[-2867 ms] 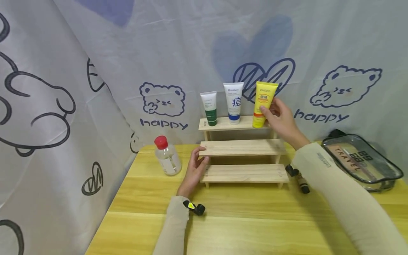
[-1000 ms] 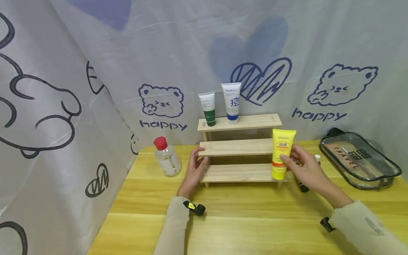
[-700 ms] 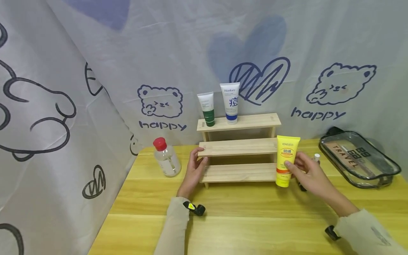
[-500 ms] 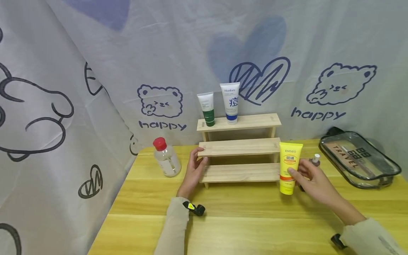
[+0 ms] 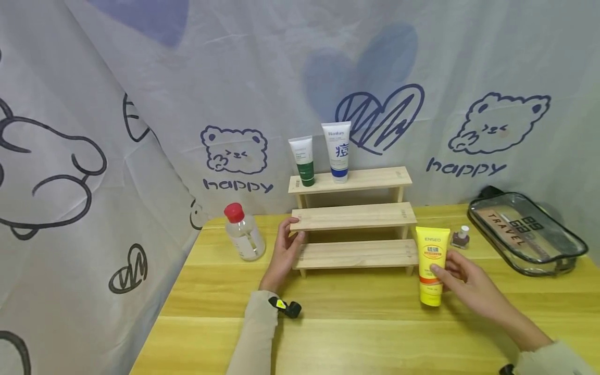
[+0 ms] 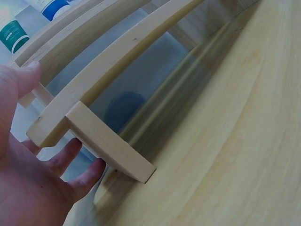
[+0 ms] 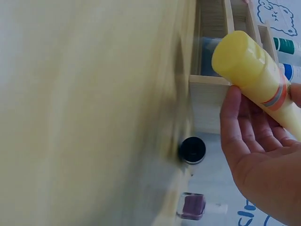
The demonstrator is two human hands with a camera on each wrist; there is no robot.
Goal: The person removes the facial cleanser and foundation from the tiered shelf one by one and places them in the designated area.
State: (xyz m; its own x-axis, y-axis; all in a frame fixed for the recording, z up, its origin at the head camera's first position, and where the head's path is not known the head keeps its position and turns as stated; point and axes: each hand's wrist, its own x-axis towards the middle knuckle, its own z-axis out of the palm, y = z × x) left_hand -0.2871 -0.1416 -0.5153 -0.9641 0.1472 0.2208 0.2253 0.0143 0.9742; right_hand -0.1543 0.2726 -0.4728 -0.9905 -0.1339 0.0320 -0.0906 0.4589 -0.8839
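Observation:
My right hand (image 5: 471,284) pinches a yellow squeeze tube (image 5: 432,260) between thumb and fingers, cap down, just right of a three-tier wooden display rack (image 5: 353,216). In the right wrist view the yellow cap (image 7: 233,54) points away from the palm, raised over the table. My left hand (image 5: 284,252) holds the rack's left end; its thumb and fingers (image 6: 84,181) lie about the shelf ends and a leg. On the top tier stand a white-and-green tube (image 5: 302,162) and a white-and-blue tube (image 5: 337,152).
A clear bottle with a red cap (image 5: 245,234) stands left of the rack. To the right are a small dark nail polish bottle (image 5: 460,238) and a clear travel pouch (image 5: 527,234). A black-ended item (image 7: 193,149) lies beside the rack. A printed curtain hangs behind.
My right hand has taken the yellow tube off the top tier and carried it right, down and toward me. The left hand keeps its place on the rack.

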